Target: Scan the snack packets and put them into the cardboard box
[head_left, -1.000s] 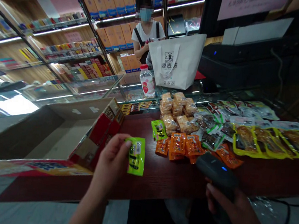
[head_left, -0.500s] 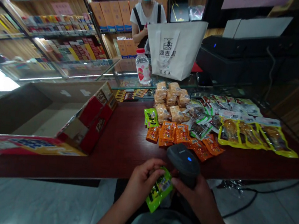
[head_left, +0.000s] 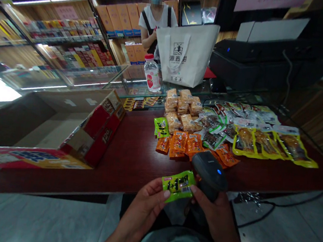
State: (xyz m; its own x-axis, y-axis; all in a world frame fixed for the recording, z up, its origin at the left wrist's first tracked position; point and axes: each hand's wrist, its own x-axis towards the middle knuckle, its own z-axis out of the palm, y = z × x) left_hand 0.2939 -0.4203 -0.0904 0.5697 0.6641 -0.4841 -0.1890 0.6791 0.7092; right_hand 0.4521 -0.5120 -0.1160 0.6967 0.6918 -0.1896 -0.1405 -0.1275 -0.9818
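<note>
A green snack packet (head_left: 178, 185) with black lettering is stretched level between my two hands above the counter's near edge. My left hand (head_left: 151, 199) pinches its left end between thumb and fingers. My right hand (head_left: 212, 208) is wrapped round the handle of a black barcode scanner (head_left: 209, 171) with a lit blue light, and its thumb also touches the packet's right end. Just beyond lie orange snack packets (head_left: 179, 140), another green packet (head_left: 161, 127) and a pile of wrapped pastries (head_left: 183, 102).
An open cardboard box (head_left: 90, 132) stands on the left of the dark red counter (head_left: 138, 145). Yellow-edged food pouches (head_left: 245, 140) lie to the right. Behind are a bottle (head_left: 152, 75), a white tote bag (head_left: 186, 54) and a masked person (head_left: 158, 17) across the counter.
The green packet has turned from slanting downward to nearly level, its printed face now showing, and has risen slightly. The scanner has shifted to the right in my right hand.
</note>
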